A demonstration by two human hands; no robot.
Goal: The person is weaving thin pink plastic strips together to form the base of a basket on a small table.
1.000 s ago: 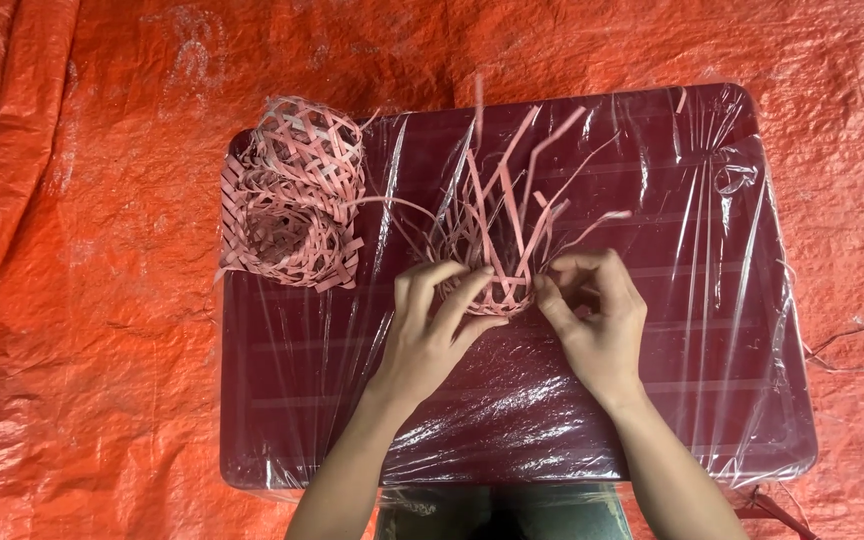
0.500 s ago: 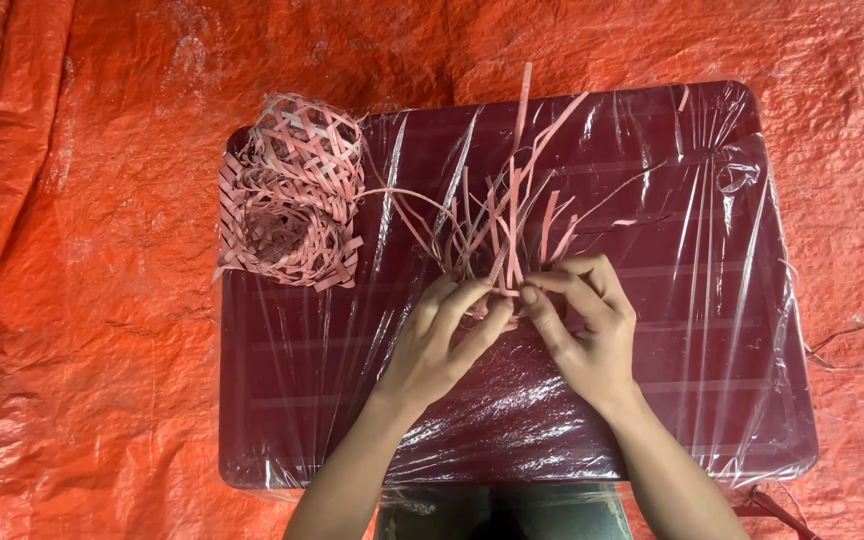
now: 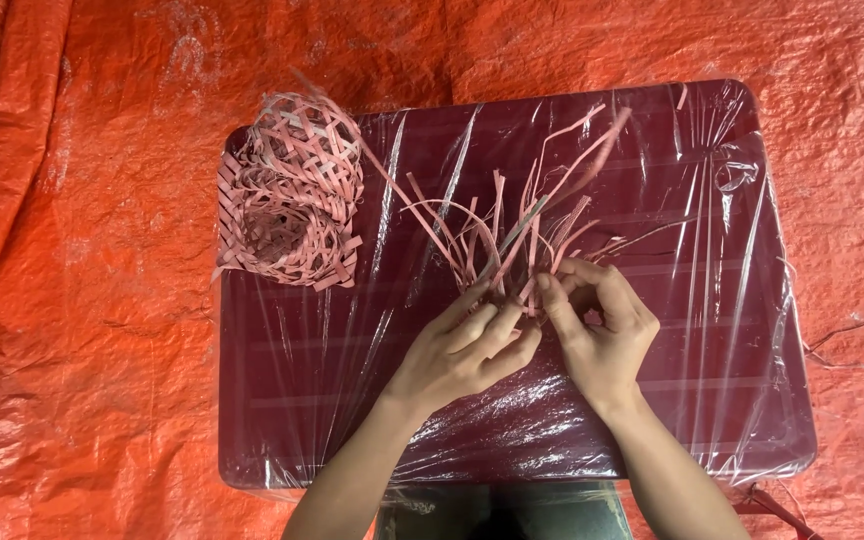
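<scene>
Orange tarp (image 3: 82, 300) underlies wrapped table (image 3: 292, 400) — both hands, left hand (image 3: 462, 350), right hand (image 3: 602, 335), pinch pink strips (image 3: 512, 235) (woven baskets (image 3: 287, 190) left).

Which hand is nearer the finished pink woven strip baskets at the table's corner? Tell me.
Left. The left hand lies right of and below the pink woven strip baskets; the right hand is farther right.

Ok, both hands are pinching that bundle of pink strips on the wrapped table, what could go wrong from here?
1. The pink strips fan out loose above the left hand and right hand; a slack pinch could let the crossing spring apart.
2. The thin strips bend sharply at the fingertips and may kink or crack.
3. The plastic wrap on the table looks slick and wrinkled, so the piece may slide or a strip end snag.
</scene>
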